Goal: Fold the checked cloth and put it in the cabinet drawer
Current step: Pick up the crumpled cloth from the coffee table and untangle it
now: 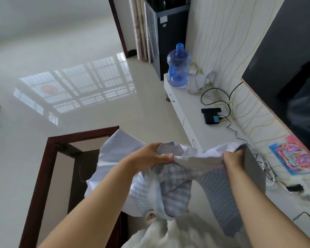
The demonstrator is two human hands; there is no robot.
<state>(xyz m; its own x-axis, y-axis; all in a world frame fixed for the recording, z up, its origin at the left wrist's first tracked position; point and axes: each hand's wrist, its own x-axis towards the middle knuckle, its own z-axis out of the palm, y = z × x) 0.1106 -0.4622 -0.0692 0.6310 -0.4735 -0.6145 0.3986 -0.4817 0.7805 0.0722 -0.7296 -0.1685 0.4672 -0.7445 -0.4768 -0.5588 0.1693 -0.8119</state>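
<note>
The checked cloth, pale blue and white, hangs crumpled in the air in front of me. My left hand grips its bunched top edge, thumb curled over the fabric. My right hand grips the top edge further right, fingers buried in the folds. The cloth's lower part drapes down between my forearms. The long white cabinet runs along the right wall, with shut drawer fronts and small handles facing the floor.
A dark wood-framed glass table stands at lower left. On the cabinet sit a blue water jug, a black box, cables and a colourful picture. A dark TV screen hangs at upper right. Glossy tiled floor spreads to the left.
</note>
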